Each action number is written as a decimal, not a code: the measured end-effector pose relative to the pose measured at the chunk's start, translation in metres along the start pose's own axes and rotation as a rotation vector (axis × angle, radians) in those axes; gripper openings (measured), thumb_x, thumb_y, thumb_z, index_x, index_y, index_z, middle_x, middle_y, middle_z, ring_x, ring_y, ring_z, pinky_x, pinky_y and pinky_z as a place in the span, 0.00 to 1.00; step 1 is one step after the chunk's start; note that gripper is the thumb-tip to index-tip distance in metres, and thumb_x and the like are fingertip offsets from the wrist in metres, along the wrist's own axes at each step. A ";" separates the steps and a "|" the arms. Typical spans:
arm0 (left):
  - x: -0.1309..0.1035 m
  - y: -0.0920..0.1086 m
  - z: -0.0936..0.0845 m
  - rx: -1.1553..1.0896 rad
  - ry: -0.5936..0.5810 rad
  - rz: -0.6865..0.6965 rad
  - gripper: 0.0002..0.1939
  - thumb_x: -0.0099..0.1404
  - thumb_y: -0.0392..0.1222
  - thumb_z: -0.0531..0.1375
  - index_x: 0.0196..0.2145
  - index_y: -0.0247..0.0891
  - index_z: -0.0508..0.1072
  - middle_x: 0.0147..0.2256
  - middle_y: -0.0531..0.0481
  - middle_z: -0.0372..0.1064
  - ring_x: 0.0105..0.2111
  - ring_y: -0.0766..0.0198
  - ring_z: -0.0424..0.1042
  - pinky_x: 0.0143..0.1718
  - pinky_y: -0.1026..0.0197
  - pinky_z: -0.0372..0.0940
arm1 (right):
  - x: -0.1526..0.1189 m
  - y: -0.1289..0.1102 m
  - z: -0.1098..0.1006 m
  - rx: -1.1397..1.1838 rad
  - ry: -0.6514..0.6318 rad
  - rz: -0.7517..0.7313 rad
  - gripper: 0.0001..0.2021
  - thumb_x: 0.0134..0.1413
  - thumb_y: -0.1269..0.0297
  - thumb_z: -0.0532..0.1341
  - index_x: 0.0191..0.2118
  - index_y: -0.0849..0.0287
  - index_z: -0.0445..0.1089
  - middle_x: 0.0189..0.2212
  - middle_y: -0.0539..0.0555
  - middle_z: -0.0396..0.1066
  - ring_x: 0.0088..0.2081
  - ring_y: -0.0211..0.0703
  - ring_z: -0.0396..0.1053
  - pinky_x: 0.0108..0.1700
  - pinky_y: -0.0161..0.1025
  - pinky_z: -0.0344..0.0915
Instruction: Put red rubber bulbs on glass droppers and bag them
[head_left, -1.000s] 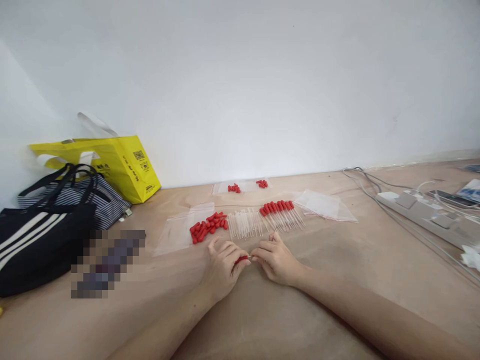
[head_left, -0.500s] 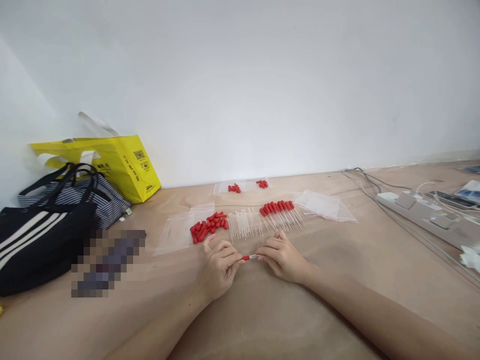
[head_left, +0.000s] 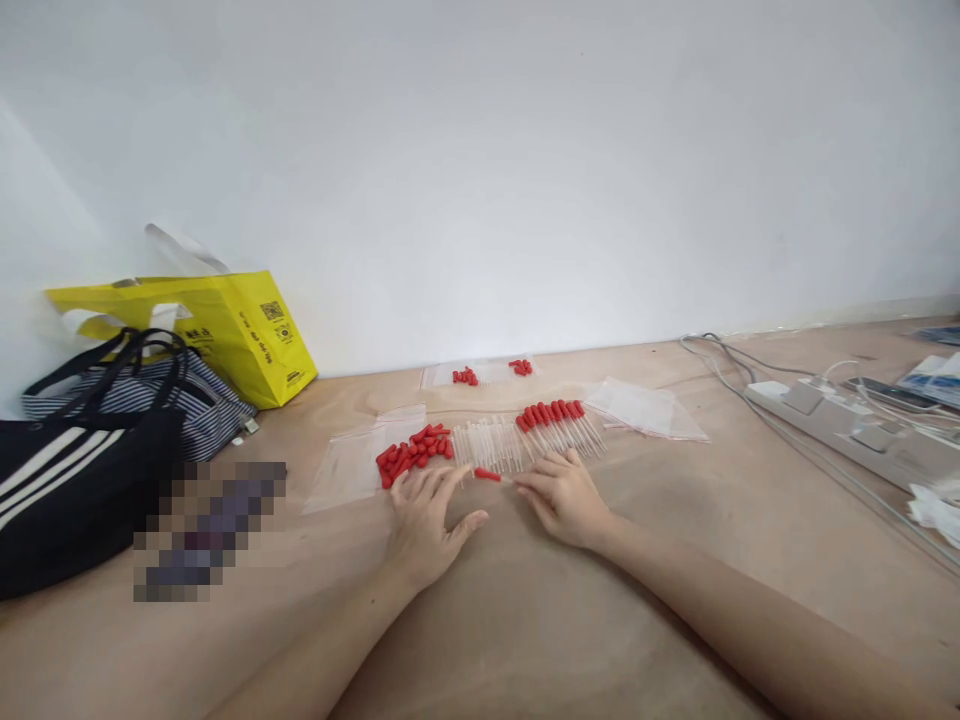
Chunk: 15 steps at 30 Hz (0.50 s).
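Note:
My right hand (head_left: 562, 497) pinches the pale end of a clear stick whose red cap (head_left: 488, 475) points left. Just left of that cap, my left hand (head_left: 431, 520) has its thumb and fingers spread and holds nothing. Its fingertips are beside a pile of loose red caps (head_left: 412, 454). A row of bare clear sticks (head_left: 489, 444) lies between this pile and a row of red-capped sticks (head_left: 555, 414), which is beyond my right hand.
Plastic bags (head_left: 646, 408) lie right of the rows, and another (head_left: 341, 470) at the left. Small red caps (head_left: 465, 377) lie near the wall. A yellow bag (head_left: 255, 335) and black bag (head_left: 90, 490) stand left; a power strip (head_left: 855, 425) is at right.
My left hand has let go of the red cap and opened, moving slightly left. The capped stick, in my right hand, has moved up toward the rows.

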<state>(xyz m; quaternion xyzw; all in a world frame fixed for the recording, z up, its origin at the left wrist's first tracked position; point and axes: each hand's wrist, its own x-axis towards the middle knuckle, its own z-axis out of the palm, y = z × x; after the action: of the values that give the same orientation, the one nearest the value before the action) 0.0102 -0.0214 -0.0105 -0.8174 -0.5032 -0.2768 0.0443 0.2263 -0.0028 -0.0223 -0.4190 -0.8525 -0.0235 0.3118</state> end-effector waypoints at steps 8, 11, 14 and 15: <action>0.004 -0.012 0.004 0.074 0.018 -0.200 0.21 0.55 0.44 0.57 0.48 0.42 0.61 0.41 0.47 0.67 0.44 0.53 0.62 0.48 0.46 0.46 | 0.040 0.023 0.024 -0.175 0.117 0.595 0.08 0.50 0.67 0.53 0.35 0.59 0.66 0.27 0.52 0.70 0.34 0.42 0.64 0.37 0.39 0.45; 0.004 -0.014 0.005 0.089 0.019 -0.195 0.20 0.55 0.44 0.56 0.47 0.42 0.62 0.42 0.47 0.67 0.45 0.53 0.61 0.48 0.45 0.44 | 0.049 0.023 0.029 -0.243 0.084 0.660 0.07 0.49 0.67 0.52 0.33 0.58 0.67 0.27 0.53 0.71 0.35 0.44 0.64 0.38 0.41 0.44; 0.003 -0.016 0.006 0.102 0.023 -0.180 0.18 0.55 0.44 0.56 0.45 0.43 0.64 0.42 0.47 0.66 0.45 0.53 0.61 0.48 0.46 0.45 | 0.053 0.023 0.031 -0.273 0.050 0.686 0.08 0.49 0.67 0.52 0.31 0.58 0.68 0.27 0.54 0.71 0.36 0.45 0.64 0.39 0.42 0.44; 0.003 -0.016 0.006 0.106 0.025 -0.176 0.17 0.55 0.44 0.56 0.44 0.43 0.64 0.42 0.47 0.66 0.45 0.53 0.61 0.47 0.46 0.45 | 0.053 0.024 0.031 -0.273 0.039 0.690 0.08 0.49 0.67 0.52 0.31 0.58 0.68 0.28 0.55 0.71 0.36 0.45 0.64 0.39 0.42 0.44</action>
<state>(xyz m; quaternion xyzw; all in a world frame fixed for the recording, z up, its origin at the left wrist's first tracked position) 0.0003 -0.0091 -0.0177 -0.7630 -0.5866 -0.2625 0.0693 0.2036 0.0588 -0.0234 -0.7190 -0.6438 -0.0383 0.2589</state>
